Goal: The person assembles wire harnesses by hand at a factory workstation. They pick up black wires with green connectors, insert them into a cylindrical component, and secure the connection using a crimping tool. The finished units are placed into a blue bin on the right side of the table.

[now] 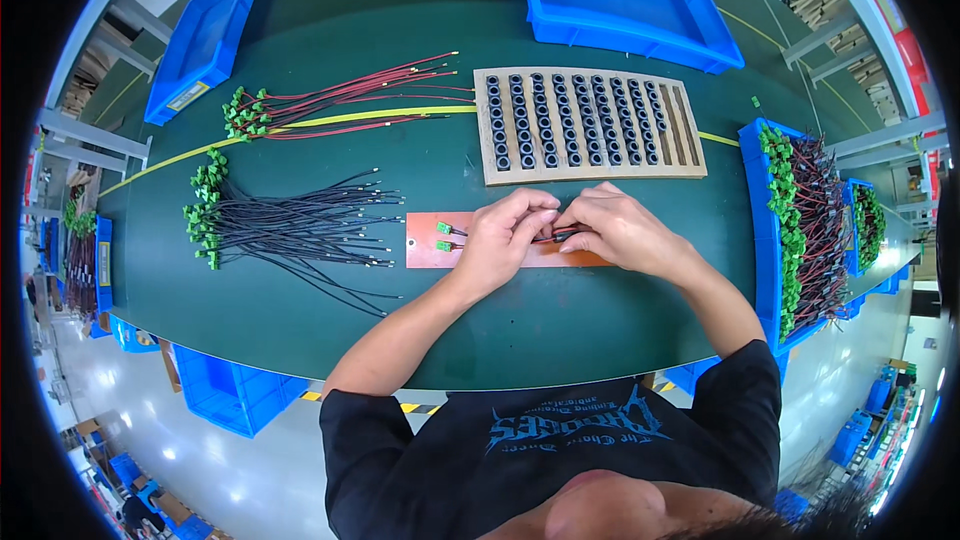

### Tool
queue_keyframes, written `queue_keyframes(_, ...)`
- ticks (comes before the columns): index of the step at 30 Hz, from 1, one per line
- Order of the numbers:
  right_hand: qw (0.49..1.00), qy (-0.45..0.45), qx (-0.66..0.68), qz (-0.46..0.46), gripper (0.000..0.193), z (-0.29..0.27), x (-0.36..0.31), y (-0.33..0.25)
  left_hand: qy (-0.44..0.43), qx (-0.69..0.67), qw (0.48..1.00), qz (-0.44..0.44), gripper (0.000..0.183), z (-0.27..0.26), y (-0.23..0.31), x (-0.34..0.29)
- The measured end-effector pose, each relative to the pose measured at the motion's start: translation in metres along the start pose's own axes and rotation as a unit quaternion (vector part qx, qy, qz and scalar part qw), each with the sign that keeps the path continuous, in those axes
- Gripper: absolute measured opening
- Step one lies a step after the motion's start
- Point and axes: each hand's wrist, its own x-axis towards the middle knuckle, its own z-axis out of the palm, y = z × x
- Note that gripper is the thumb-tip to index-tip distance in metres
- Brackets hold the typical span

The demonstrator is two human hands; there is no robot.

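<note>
In front of me lies a flat copper-coloured board [423, 256]. Two green connectors [444, 246] sit on its left part, and their short wires run under my left hand. My left hand [503, 232] is closed, thumb and fingers pinching dark wires over the middle of the board. Close beside it, my right hand [622, 228] has its fingers closed on the same dark wires. The fingers hide most of the wires and whatever joins them. Just beyond the hands stands a wooden rack [590, 177] with rows of black ring-shaped parts; its right-hand grooves hold few or none.
Left of the board lies a bundle of black wires [290, 222] with green connectors, and beyond it red wires [350, 92]. At the right, a blue bin [765, 230] holds many connector-tipped wires. Blue trays [620, 35] [205, 35] stand at the table's far side.
</note>
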Motion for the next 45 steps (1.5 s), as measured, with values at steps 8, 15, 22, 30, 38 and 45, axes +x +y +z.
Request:
queue_keyframes(8, 0.993, 0.114, 0.012, -0.035, 0.021, 0.015, -0.007, 0.007, -0.044, 0.058, 0.991, 0.112, 0.009, -0.013, 0.009, 0.005)
queue_keyframes(15, 0.991, 0.130, -0.005, -0.029, 0.022, 0.018, -0.009, 0.004, -0.062, 0.037, 0.994, 0.085, 0.009, -0.014, 0.011, 0.007)
queue_keyframes(22, 0.988, 0.147, -0.009, -0.038, 0.021, 0.023, -0.012, 0.007, -0.074, 0.051, 0.992, 0.088, 0.010, -0.014, 0.013, 0.008)
queue_keyframes(30, 0.981, 0.130, -0.089, -0.111, 0.011, 0.019, -0.011, 0.006, -0.055, 0.089, 0.992, 0.072, 0.009, -0.008, 0.013, 0.005)
queue_keyframes(38, 0.997, 0.047, -0.057, 0.012, 0.022, 0.016, -0.007, -0.002, -0.116, 0.080, 0.986, -0.094, 0.023, -0.008, 0.026, 0.006)
queue_keyframes(45, 0.981, -0.026, -0.192, 0.013, 0.029, 0.004, 0.025, -0.027, 0.003, 0.085, 0.996, 0.023, 0.030, 0.003, 0.011, -0.005)
